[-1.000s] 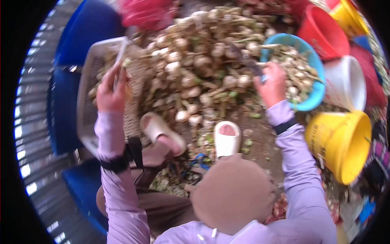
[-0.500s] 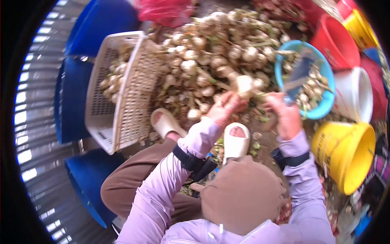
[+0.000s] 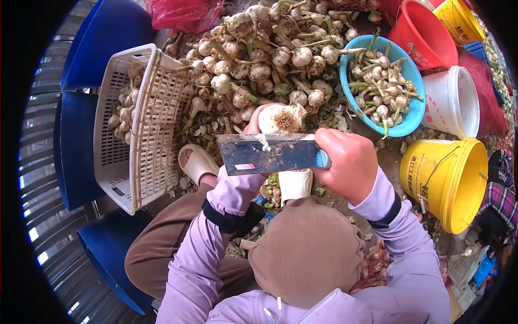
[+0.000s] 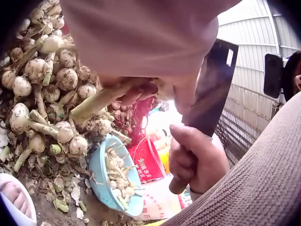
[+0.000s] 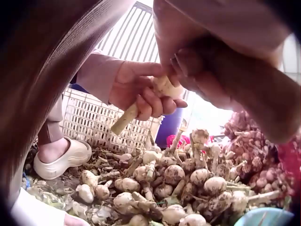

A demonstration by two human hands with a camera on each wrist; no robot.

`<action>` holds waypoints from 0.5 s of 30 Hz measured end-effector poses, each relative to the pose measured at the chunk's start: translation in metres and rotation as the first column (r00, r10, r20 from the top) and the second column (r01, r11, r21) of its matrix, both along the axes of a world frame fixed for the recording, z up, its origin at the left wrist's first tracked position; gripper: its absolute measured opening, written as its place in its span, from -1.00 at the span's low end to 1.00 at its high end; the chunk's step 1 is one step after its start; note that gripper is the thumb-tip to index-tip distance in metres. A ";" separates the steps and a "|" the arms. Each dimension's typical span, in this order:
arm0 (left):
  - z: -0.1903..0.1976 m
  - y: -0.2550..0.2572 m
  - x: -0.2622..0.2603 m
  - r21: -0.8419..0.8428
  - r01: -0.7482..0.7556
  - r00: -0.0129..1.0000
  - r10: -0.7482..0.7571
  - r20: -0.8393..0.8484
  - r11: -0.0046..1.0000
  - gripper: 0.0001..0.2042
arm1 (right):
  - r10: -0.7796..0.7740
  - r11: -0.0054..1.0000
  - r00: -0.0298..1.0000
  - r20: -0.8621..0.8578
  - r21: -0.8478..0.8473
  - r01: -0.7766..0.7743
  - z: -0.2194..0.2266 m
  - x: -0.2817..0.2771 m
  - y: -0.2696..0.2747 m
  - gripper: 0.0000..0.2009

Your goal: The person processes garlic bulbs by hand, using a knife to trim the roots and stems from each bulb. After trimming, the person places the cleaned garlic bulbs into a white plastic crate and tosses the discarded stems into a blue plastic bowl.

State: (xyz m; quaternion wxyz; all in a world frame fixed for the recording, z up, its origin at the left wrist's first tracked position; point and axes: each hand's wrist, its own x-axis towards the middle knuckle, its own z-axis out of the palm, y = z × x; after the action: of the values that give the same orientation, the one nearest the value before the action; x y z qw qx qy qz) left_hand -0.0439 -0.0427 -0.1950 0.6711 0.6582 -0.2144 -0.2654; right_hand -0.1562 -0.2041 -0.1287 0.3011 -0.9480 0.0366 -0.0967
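Note:
My left hand (image 5: 134,84) grips a garlic bulb (image 3: 278,120), root side up in the head view. The thick stalk (image 5: 124,119) hangs below its curled fingers in the right wrist view. A broad, dirt-smeared cleaver (image 3: 264,155) is in my right hand (image 3: 348,164), fist wrapped round the handle. Its blade lies across the near side of the bulb and covers much of the left hand in the head view. Beyond both hands spreads a heap of garlic (image 3: 259,59) with stalks on.
A white plastic crate (image 3: 156,140) with some garlic leans at left. To the right stand a blue basin (image 3: 415,116) of smaller garlic, a red bucket (image 3: 431,46), a white bucket (image 3: 450,102) and a yellow bucket (image 3: 442,181). Blue containers (image 3: 81,151) line the wall.
My left hand has come from the crate to the middle and now holds a garlic bulb. The right hand has brought the cleaver from the basin side to the bulb.

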 end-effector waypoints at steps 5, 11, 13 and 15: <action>-0.003 0.006 -0.006 -0.059 0.024 0.999 -0.025 -0.025 0.998 -0.43 | -0.017 0.999 1.000 0.022 -0.049 0.018 -0.004 0.000 0.004 -0.70; -0.010 0.005 -0.013 -0.153 0.045 0.997 -0.055 -0.061 0.987 -0.56 | -0.047 0.998 0.994 0.098 -0.032 0.050 -0.024 -0.004 -0.003 -0.66; -0.013 0.009 -0.009 -0.053 0.095 0.988 -0.088 0.126 0.994 -0.56 | -0.049 0.999 0.992 0.112 -0.017 0.051 -0.030 -0.006 -0.004 -0.66; -0.004 0.010 -0.008 0.124 0.187 0.954 -0.210 0.214 0.975 -0.52 | -0.046 0.999 0.991 0.129 0.000 0.046 -0.035 -0.006 -0.006 -0.65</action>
State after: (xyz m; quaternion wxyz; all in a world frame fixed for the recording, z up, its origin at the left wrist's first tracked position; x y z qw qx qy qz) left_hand -0.0521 -0.0325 -0.1985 0.5777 0.6927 -0.3404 -0.2656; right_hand -0.1618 -0.2103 -0.1642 0.2990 -0.9391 0.0389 -0.1648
